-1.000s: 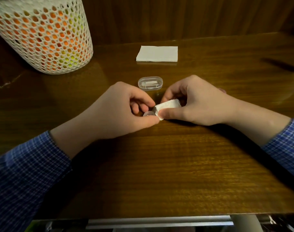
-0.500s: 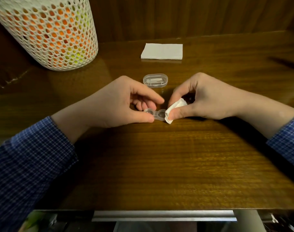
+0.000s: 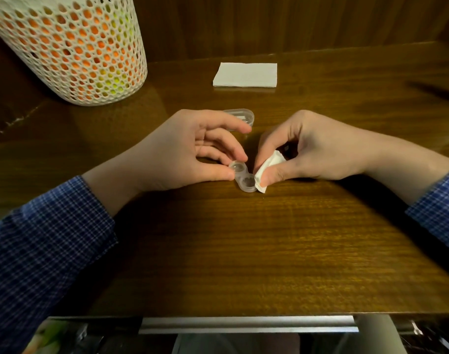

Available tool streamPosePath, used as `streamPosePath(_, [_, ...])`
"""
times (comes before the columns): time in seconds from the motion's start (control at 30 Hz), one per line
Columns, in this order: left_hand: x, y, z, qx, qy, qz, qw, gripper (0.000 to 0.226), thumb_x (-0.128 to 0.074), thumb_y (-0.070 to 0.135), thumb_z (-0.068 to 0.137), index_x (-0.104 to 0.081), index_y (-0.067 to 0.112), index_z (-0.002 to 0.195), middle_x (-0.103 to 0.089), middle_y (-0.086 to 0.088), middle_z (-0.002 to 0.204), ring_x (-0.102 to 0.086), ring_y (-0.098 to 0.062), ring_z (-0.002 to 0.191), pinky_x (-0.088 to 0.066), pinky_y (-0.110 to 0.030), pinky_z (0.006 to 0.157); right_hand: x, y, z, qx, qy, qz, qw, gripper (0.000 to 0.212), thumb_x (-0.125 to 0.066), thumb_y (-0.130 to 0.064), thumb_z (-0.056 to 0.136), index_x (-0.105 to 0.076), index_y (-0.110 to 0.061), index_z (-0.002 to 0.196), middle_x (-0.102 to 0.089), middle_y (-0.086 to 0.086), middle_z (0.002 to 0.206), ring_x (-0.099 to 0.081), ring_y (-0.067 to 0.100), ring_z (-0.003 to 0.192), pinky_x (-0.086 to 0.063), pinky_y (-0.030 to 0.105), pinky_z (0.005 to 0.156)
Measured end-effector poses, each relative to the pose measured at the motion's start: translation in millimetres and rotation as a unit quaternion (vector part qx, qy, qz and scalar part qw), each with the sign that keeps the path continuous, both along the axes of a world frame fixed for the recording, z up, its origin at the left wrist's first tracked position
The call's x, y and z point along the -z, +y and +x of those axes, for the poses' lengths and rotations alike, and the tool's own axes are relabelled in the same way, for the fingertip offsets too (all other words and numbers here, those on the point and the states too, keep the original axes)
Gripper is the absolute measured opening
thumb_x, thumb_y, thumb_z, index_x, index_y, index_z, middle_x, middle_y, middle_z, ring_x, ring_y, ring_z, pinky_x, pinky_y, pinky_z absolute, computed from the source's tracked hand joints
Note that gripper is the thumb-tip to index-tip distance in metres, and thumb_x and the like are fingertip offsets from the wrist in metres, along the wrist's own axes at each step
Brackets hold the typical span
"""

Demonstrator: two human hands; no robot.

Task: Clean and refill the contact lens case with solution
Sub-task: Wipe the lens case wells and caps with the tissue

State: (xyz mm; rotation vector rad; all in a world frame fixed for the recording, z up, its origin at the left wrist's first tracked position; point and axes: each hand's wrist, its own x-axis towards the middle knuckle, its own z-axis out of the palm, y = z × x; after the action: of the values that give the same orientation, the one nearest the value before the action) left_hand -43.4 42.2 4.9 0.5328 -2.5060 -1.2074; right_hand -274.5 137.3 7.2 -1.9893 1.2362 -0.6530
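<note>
Looking down from my head, the lens case (image 3: 242, 178) lay on the wooden surface (image 3: 243, 251). My left hand (image 3: 192, 149) pinched the case's far well between thumb and fingertip. My right hand (image 3: 307, 152) gripped a wad of tissue (image 3: 268, 166) against its near well. Behind the case sat a clear lid (image 3: 243, 116), farther back a folded napkin (image 3: 245, 74) and a mesh basket (image 3: 72, 47).

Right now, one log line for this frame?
step: wiping case | left hand: holds lens case | right hand: pinches tissue at case | spare napkin: unused
</note>
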Motion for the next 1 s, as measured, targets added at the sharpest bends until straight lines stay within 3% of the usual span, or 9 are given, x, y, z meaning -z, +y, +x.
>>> streamPosePath(0.13, [1,2,-1,0.008,0.001,0.013,1.0,0.065,-0.082,0.002,0.08,-0.057,0.016,0.138,-0.078,0.004,0.109,-0.076,-0.014,0.101,-0.061,-0.027,0.086,1,-1,3,0.019,-0.004,-0.006,1.0,0.023,-0.083,-0.036,0.075,-0.081,-0.022,0.093,-0.078,-0.001,0.088,-0.071,0.022,0.082,-0.058,0.044,0.077])
streamPosePath(0.33, [0,6,-4,0.024,0.0,0.025,0.999,0.065,-0.083,0.008,0.079,-0.057,0.02,0.137,-0.077,0.004,0.107,-0.076,-0.014,0.101,-0.061,-0.025,0.085,1,-2,7,0.055,0.008,-0.046,0.997,0.026,-0.082,-0.042,0.073,-0.08,-0.02,0.084,-0.076,-0.007,0.079,-0.069,0.01,0.073,-0.052,0.017,0.063])
streamPosePath(0.53, [-1,7,-6,0.011,-0.012,-0.007,1.0,0.063,-0.085,0.006,0.079,-0.058,0.016,0.135,-0.075,0.003,0.103,-0.075,-0.015,0.099,-0.062,-0.028,0.085,4,0,7,0.064,0.002,-0.051,0.997,0.013,-0.084,-0.026,0.081,-0.076,-0.016,0.078,-0.072,0.001,0.071,-0.062,0.005,0.061,-0.045,0.014,0.055])
streamPosePath(0.73, [-2,10,-7,-0.012,-0.016,-0.07,0.997,0.061,-0.086,0.015,0.078,-0.06,0.016,0.134,-0.074,0.005,0.102,-0.073,-0.01,0.099,-0.06,-0.025,0.083,-2,-1,-3,0.09,-0.038,-0.061,0.993,0.02,-0.078,-0.029,0.082,-0.076,-0.012,0.094,-0.076,0.005,0.087,-0.07,0.021,0.078,-0.057,0.036,0.069])
streamPosePath(0.83, [0,10,-7,-0.025,-0.012,-0.068,0.997,0.066,-0.086,0.014,0.078,-0.058,0.013,0.138,-0.072,0.006,0.105,-0.071,-0.008,0.1,-0.059,-0.024,0.084,0,-1,2,0.077,-0.07,-0.063,0.993,0.02,-0.078,-0.024,0.082,-0.077,-0.011,0.098,-0.078,0.002,0.093,-0.073,0.018,0.085,-0.06,0.031,0.076])
streamPosePath(1.0, [2,8,-6,-0.026,-0.003,-0.032,0.999,0.069,-0.087,0.01,0.078,-0.056,0.016,0.139,-0.075,0.005,0.105,-0.072,-0.007,0.101,-0.057,-0.019,0.086,6,0,9,0.033,-0.039,-0.081,0.995,0.014,-0.077,-0.012,0.087,-0.079,-0.009,0.1,-0.077,0.0,0.099,-0.072,0.014,0.096,-0.054,0.024,0.088])
